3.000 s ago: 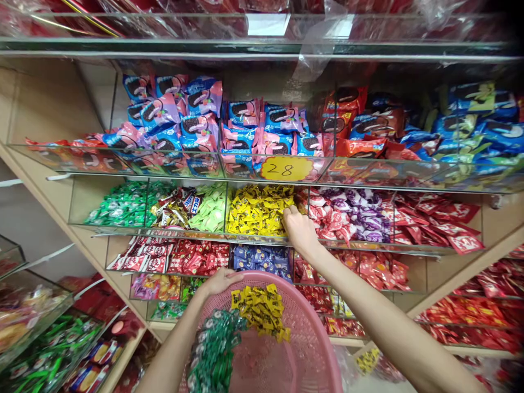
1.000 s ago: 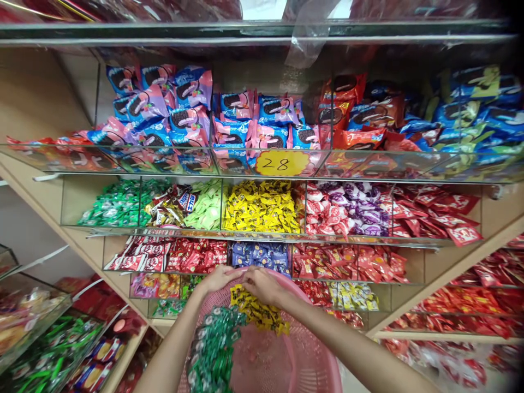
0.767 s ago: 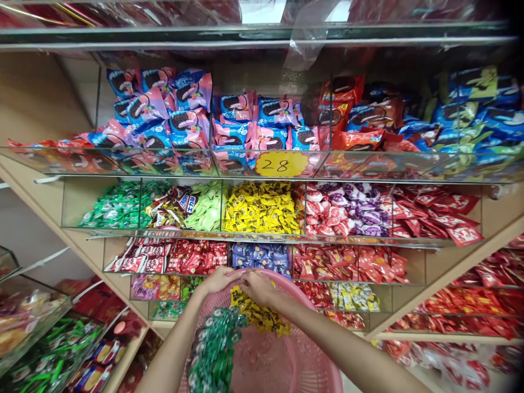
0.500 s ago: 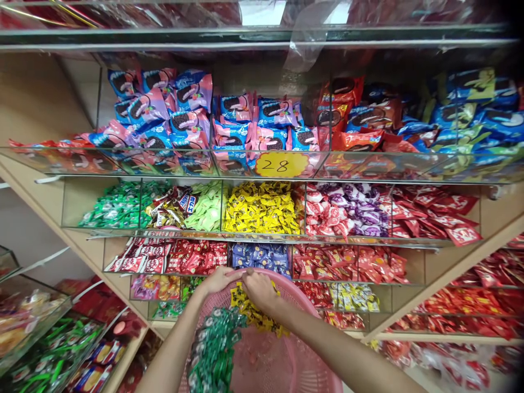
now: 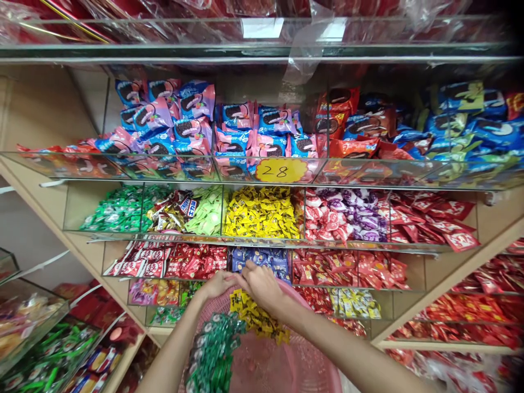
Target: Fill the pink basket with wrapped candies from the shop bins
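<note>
From here I see L hand (image 5: pixel 221 284) & R hand (image 5: pixel 262 285), both bare. L forearm (image 5: pixel 174 346) & R forearm (image 5: pixel 341 344) are bare too, as far as my view goes: slim, smooth, tapering twd the hands, R showing a bit more length vs. L.

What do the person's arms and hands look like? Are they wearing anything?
The left hand and right hand wear no gloves. The left forearm and right forearm are bare, narrowing towards the wrists; no sleeves, watch or bracelet show. Any ring is too small to tell.
</note>
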`<state>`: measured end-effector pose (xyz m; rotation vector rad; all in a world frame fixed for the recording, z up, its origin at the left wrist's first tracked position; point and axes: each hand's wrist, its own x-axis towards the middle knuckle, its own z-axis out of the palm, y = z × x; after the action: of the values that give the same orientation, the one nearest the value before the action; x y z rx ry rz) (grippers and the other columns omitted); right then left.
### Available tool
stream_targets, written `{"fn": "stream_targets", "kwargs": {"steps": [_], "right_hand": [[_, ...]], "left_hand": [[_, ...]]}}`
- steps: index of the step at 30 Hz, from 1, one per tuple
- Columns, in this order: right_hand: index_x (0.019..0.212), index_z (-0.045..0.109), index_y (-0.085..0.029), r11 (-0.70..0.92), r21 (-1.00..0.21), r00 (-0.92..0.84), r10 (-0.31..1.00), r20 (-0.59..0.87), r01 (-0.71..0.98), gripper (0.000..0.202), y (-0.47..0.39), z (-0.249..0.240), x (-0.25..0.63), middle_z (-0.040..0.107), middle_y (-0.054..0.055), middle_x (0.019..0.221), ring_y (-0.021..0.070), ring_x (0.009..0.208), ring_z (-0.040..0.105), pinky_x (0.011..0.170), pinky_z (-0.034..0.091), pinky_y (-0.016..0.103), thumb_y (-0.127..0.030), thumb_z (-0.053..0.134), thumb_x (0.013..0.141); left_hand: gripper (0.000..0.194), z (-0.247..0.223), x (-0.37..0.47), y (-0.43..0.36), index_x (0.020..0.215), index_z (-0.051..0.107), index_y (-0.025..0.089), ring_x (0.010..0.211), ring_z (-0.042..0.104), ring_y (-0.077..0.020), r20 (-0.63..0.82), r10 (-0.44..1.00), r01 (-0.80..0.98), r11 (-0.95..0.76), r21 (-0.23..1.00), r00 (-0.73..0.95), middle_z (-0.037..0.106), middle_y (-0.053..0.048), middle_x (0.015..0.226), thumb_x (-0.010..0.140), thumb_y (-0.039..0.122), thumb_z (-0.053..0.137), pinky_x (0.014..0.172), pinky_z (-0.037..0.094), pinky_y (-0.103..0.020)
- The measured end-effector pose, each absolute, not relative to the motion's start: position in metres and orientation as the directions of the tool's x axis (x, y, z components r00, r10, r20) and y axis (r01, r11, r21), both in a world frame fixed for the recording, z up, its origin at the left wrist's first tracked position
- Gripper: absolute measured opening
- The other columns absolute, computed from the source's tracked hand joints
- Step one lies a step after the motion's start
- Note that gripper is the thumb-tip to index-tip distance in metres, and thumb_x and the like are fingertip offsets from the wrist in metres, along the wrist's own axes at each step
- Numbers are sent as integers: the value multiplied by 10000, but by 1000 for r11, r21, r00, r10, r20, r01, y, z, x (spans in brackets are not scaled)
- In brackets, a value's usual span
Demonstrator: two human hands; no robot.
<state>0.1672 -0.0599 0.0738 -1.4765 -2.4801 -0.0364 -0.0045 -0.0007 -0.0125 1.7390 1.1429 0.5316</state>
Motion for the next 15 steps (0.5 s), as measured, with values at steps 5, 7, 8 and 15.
{"fn": "stream_targets", "kwargs": {"steps": [5,7,8,15], "right_hand": [[852,600,-172,563,-150,-438,760,480,813,448,-41,141,187,562,51,875,116,676,555,613,377,223,-387,215,928],[1024,552,-197,526,-140,-382,753,536,839,359,-28,161,192,535,60,1017,132,755,566,638,389,232,-366,252,923],[1080,523,-208,482,-136,-343,769,539,866,341,-21,167,193,523,65,1049,143,779,570,649,397,242,-365,268,918],[1001,546,-146,250,-80,-196,888,415,965,420,14,172,167,541,135,1004,219,804,599,658,443,315,-473,316,874]], "left_hand": [[485,-11,-5,-3,562,458,149,521,247,-70,-161,884,479,-79,874,439,315,53,540,673,619,505,489,174,-204],[483,-11,-5,-4,548,441,153,513,231,-67,-152,884,482,-91,871,442,294,57,536,676,614,508,484,162,-203],[486,-10,-5,-4,544,439,154,511,226,-66,-152,886,489,-93,867,439,289,59,535,673,618,508,483,159,-202],[518,-8,-4,-5,556,459,150,512,217,-67,-166,885,524,-98,846,435,279,62,538,662,657,484,491,178,-194]]}}
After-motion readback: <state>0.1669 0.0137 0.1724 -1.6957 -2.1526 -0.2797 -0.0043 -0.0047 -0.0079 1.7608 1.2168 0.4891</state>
